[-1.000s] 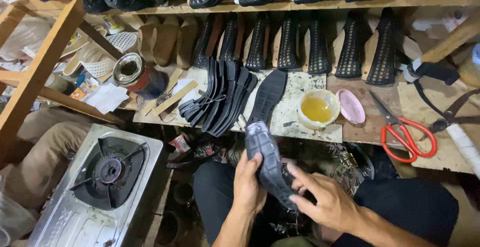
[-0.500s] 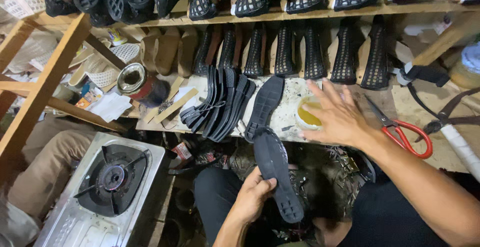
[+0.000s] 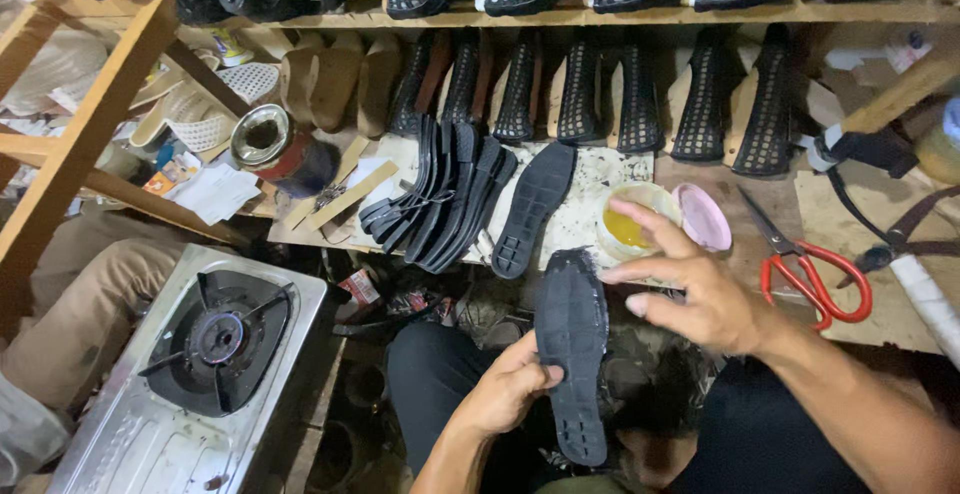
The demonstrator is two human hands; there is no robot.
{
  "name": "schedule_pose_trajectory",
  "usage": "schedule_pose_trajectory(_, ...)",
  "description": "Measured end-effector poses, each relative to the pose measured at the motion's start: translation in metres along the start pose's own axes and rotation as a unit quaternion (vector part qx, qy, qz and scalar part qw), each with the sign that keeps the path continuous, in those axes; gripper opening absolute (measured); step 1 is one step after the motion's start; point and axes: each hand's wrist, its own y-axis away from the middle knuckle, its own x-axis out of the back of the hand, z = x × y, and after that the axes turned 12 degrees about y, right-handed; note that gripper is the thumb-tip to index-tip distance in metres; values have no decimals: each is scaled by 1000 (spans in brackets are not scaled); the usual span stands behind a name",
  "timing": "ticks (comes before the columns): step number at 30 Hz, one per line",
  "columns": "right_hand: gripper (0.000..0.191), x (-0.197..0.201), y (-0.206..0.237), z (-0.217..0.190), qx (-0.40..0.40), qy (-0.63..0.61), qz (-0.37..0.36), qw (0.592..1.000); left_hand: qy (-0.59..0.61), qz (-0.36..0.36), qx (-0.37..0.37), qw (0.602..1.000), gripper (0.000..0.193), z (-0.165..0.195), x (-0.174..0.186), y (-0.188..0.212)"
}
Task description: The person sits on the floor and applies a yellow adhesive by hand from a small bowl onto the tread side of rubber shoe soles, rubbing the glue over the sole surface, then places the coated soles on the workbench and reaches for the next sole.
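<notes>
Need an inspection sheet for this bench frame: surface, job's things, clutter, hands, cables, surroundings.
Surface: stained wooden bench, crowded.
Job's things: black shoe sole held over the lap; cup of yellow liquid on the bench beside a pink lid.
Clutter: stack of black soles, single sole, red-handled scissors, open tin, wooden sticks.
Hands: left hand grips the sole's edge; right hand open, fingers spread beside the sole's top and the cup.
Cables: nothing seen; dark straps at right.
Surroundings: shelf of mesh shoe uppers behind, gas stove lower left.
</notes>
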Motion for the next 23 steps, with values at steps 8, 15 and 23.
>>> schedule_pose_trajectory(8,62,-35,22,-35,82,92,34,992,76,-22,-70,994,67,16,-20,-4)
schedule_pose_trajectory(15,46,-45,19,-23,107,189,156,963,75,1,-72,995,66,13,-25,-12)
schedule_pose_trajectory(23,51,-53,25,-23,126,288,146,938,28,41,-82,995,61,1,-9,-14)
